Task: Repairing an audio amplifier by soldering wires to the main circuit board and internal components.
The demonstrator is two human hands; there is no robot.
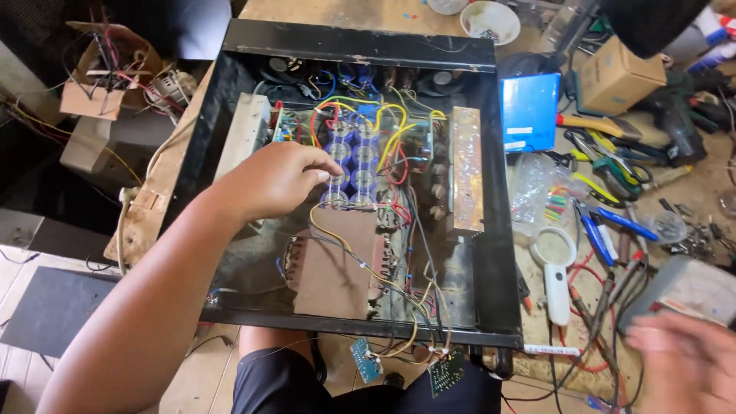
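Observation:
An open black metal chassis (pixel 491 253) lies on the workbench, full of coloured wires and a circuit board. My left hand (pixel 272 180) reaches into it, fingertips closed on a clear cylindrical part (pixel 334 188) beside a cluster of blue capacitors (pixel 362 157). A brown cardboard sheet (pixel 335 264) covers the transformer area below the hand. My right hand (pixel 678 364) is blurred at the lower right, just below a grey box-like object (pixel 682 287); whether it holds that object is unclear.
Right of the chassis lie a magnifying glass (pixel 553 264), pliers and cutters (pixel 609 172), a blue box (pixel 529 111), a cardboard box (pixel 617 77) and screws. Two small green boards (pixel 368 359) hang from wires at the front edge. A white bowl (pixel 489 19) sits behind.

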